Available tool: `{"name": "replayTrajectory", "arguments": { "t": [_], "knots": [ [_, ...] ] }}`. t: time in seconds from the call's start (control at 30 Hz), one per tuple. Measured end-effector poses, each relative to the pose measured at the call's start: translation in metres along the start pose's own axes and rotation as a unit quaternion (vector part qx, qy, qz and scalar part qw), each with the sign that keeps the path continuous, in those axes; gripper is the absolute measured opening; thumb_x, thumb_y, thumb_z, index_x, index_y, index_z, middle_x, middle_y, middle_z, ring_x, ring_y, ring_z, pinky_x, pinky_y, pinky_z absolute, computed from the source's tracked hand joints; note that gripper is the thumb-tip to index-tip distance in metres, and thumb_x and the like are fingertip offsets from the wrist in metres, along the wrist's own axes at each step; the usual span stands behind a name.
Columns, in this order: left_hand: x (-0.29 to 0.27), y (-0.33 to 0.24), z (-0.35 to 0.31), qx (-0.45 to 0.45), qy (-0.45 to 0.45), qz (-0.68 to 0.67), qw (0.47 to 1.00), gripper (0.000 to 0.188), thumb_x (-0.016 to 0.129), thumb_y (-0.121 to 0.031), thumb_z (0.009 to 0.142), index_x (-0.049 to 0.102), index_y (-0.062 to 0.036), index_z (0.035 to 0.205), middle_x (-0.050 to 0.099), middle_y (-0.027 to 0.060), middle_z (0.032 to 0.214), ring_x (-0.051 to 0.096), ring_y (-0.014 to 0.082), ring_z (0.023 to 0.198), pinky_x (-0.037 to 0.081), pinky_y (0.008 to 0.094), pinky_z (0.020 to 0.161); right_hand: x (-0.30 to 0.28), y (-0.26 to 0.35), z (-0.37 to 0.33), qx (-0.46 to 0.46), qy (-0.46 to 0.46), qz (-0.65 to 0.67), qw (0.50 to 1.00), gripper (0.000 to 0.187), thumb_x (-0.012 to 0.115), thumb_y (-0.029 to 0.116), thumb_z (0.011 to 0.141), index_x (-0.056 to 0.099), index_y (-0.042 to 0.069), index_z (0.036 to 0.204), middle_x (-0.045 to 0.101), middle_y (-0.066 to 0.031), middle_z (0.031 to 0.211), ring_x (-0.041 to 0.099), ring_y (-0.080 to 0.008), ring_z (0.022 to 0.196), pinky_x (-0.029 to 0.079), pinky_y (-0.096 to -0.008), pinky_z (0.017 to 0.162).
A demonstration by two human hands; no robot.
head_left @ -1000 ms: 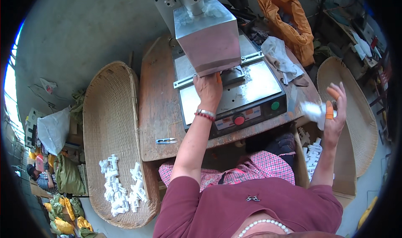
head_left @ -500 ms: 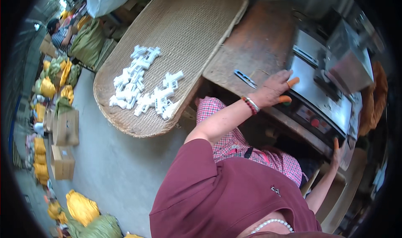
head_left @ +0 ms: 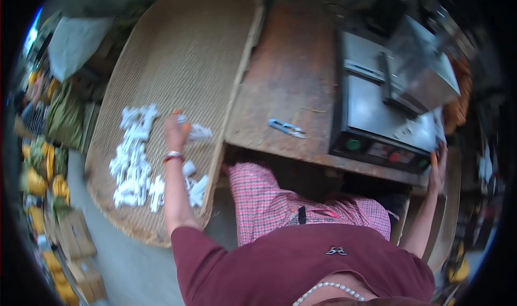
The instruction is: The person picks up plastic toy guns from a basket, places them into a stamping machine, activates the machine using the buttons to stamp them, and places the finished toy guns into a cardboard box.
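My left hand (head_left: 175, 133), with orange covers on its fingertips, is over the woven tray (head_left: 188, 47) on the left. Its fingers close around a white plastic piece (head_left: 200, 132), blurred by motion. Beside it on the tray lies a pile of similar white pistol-shaped pieces (head_left: 132, 166), with a few more near the tray's right edge. My right hand (head_left: 439, 170), also with orange fingertip covers, rests at the front right corner of the metal-topped machine (head_left: 371, 106). Its fingers are stretched out along the machine's side, partly hidden.
Blue-handled thread snips (head_left: 286, 128) lie on the wooden table (head_left: 291, 63) between tray and machine. A clear box-shaped guard (head_left: 425, 63) stands on the machine. Cardboard boxes (head_left: 75, 233) and yellow and green sacks (head_left: 67, 115) line the far left. Another person sits there.
My left hand has moved left from the machine's front edge to the white pieces on the tray. My right hand stays at the machine's corner. The view has turned.
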State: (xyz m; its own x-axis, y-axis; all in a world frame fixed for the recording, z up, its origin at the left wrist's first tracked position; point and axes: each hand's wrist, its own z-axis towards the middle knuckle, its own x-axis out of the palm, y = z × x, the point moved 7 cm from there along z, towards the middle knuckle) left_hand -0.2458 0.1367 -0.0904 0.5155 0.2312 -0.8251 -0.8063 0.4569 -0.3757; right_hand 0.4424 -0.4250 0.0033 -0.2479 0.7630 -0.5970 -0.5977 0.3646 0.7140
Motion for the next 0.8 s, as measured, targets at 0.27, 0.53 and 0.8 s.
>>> {"name": "replayTrajectory", "arguments": {
  "t": [0.27,0.53,0.8],
  "knots": [
    [0.042,-0.353,0.023,-0.198,0.185,-0.595,0.756,0.046,0.073,-0.039,0.080,0.052,-0.0064,0.105,0.058,0.0072,0.092,0.062,0.0161,0.074,0.053,0.0294,0.056,0.108,0.090,0.083,-0.109,0.109,0.010,0.988,0.042,0.039,0.013,0.090,0.049,0.003,0.130,0.047,-0.0140,0.135,0.037,-0.0270,0.131,0.024,-0.0329,0.110],
    [0.022,-0.423,-0.031,0.067,0.048,-0.509,0.857,0.037,0.069,-0.021,0.085,0.056,0.0003,0.112,0.056,0.0076,0.100,0.058,0.0173,0.093,0.050,0.0262,0.074,0.098,0.116,0.105,-0.138,-0.105,0.036,0.984,0.030,0.067,0.010,0.078,0.056,0.004,0.105,0.058,-0.0164,0.104,0.053,-0.0368,0.102,0.042,-0.0426,0.087],
    [0.030,-0.507,-0.024,0.087,0.032,-0.447,0.890,0.030,0.069,-0.016,0.083,0.062,-0.0002,0.108,0.056,0.0113,0.096,0.056,0.0225,0.090,0.045,0.0319,0.080,-0.135,0.158,-0.078,-0.106,-0.271,-0.095,0.952,0.030,0.051,0.001,0.084,0.056,0.003,0.114,0.051,-0.0123,0.132,0.032,-0.0296,0.135,0.022,-0.0425,0.112]
  ]
}}
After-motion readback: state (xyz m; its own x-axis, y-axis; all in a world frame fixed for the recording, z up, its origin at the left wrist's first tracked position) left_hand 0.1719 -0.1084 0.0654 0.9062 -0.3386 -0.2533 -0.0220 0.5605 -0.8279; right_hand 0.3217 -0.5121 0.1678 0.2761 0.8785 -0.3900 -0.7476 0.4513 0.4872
